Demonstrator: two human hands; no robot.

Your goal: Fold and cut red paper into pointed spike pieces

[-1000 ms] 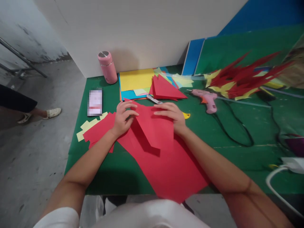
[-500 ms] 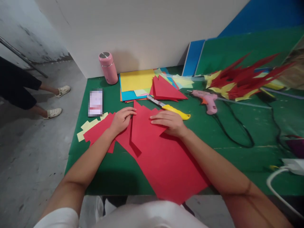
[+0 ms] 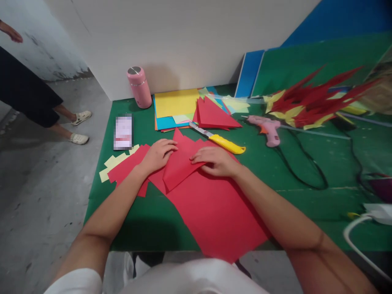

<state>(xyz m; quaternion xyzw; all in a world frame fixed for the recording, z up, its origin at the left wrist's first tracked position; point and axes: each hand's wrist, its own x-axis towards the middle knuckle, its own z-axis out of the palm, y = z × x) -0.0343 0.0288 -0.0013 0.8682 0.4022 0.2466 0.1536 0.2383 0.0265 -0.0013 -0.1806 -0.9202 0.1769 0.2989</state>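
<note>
On the green table (image 3: 147, 220) many things lie around the working place. At the far left side stands a pink bottle (image 3: 140, 87), upright, and nearer to the person lies a phone (image 3: 123, 131), its screen blurred. Beside the bottle there is a pile of coloured paper with a yellow sheet (image 3: 176, 104) on top, and red paper triangles (image 3: 217, 114) overlap its right part. A knife (image 3: 227, 144) with yellow handle lies just beyond the right hand (image 3: 217, 160), so it is the closest obstacle there. Further right are a pink glue gun (image 3: 268, 130), its black cable (image 3: 318, 188) in a loop, and a bunch of red and yellow paper points (image 3: 309, 106). Red pieces (image 3: 128, 165) and pale yellow strips (image 3: 114, 164) lie beside the left forearm. The folded red paper (image 3: 182, 165) is between the two hands, above a large red sheet (image 3: 220, 212). The right hand holds the paper's right edge narrowly, fingers on top and thumb below. The left hand (image 3: 161, 155) touches its left side with bent fingers; I cannot tell whether it pinches the paper. At the left, another person's legs (image 3: 27, 90) are well apart from the table.
</note>
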